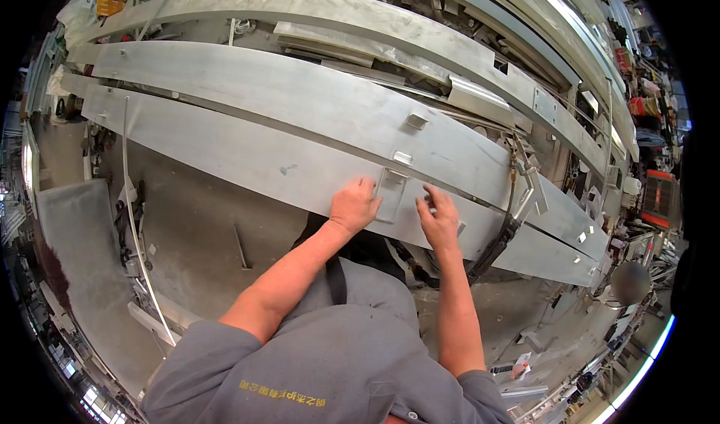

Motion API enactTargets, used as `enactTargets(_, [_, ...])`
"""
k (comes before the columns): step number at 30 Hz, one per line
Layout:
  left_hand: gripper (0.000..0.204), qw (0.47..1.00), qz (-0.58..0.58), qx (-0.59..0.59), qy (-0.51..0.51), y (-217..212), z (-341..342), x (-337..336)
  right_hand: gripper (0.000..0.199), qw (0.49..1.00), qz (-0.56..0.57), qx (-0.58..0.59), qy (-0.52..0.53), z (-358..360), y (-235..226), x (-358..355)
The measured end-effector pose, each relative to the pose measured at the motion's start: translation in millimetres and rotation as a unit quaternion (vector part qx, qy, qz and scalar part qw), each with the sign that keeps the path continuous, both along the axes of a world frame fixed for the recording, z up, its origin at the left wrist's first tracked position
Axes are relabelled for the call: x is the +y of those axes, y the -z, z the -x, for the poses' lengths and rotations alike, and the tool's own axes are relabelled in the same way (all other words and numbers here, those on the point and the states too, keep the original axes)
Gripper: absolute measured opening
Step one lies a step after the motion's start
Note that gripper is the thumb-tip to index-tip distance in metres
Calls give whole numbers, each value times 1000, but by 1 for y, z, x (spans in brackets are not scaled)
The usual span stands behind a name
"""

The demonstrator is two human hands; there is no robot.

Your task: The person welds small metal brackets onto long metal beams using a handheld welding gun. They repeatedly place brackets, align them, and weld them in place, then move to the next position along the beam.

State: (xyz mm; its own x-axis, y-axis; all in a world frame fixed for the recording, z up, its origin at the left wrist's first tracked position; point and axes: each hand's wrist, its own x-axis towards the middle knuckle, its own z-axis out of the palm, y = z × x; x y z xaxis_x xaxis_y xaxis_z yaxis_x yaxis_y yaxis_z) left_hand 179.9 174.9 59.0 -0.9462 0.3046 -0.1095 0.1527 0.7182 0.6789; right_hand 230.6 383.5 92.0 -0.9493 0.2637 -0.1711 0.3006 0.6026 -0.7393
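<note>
Two long grey metal panels lie side by side in front of me, the far panel [262, 75] and the near panel [225, 150]. On the near panel, a flat rectangular metal plate [388, 204] carries a small raised tab at its far end. My left hand [354, 206] is at the plate's left edge, fingers bent, thumb apart from the index finger. To the right of the plate, my right hand [438, 218] is raised over the panel, thumb and fingers apart, nothing visible between them. A small angle bracket [416, 121] stands on the far panel.
A metal-handled tool [525, 202] with a dark wrapped cable [491, 255] lies across the panels at right. Beyond are a long beam [315, 10] and stacked metal profiles. A thin rod [135, 221] leans at left, by a grey sheet [79, 236].
</note>
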Motion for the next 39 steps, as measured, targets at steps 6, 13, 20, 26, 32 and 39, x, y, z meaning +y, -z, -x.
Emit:
enactTargets(6, [34,996,21,75,45,-1,36,3,38,994,-92,-57,-19,41,28,-19])
enactTargets(13, [34,995,58,70,46,3,43,11,28,993,-106,-60,5,46,31,-26])
enactTargets(20, [28,992,83,13,98,9,52,13,25,994,-90,-53,-13,48,30,-22])
enactTargets(26, [27,990,67,-91,87,9,55,20,43,984,-57,-166,2,48,15,-38])
enactTargets(32, [44,989,30,-128,68,4,54,24,42,995,0,-100,24,43,31,-32])
enactTargets(39, [46,954,-75,-287,29,-46,74,20,41,981,107,-159,44,45,18,-20])
